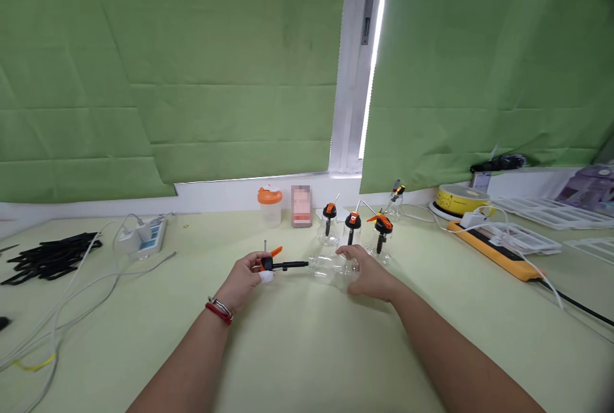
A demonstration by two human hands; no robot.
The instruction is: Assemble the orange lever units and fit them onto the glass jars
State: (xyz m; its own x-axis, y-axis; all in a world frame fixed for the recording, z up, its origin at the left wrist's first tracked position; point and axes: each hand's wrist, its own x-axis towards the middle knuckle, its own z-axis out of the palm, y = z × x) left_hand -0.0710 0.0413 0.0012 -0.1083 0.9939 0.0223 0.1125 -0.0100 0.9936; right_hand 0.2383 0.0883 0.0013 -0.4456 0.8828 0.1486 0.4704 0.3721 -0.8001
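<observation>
My left hand (247, 277), with white tape on one finger, is closed on a black-and-orange spray pump head (267, 264). Its black pump tube (290, 265) points right, the tip at the left end of a clear plastic bottle (330, 270). Whether the tip is inside the bottle I cannot tell. The bottle lies sideways, with my right hand (367, 275) wrapped around its right end. Just behind stand three clear bottles with similar heads: one at left (329, 224), one in the middle (352, 227), partly hidden by my right hand, and one at right (382, 237).
An orange-lidded cup (270, 206) and a blurred upright card (302, 206) stand by the wall. A small jar (395, 202) holds tools. Black strips (50, 256), cables and a white power strip (152, 239) lie left; an orange power strip (496, 252) and yellow spool (461, 201) sit right.
</observation>
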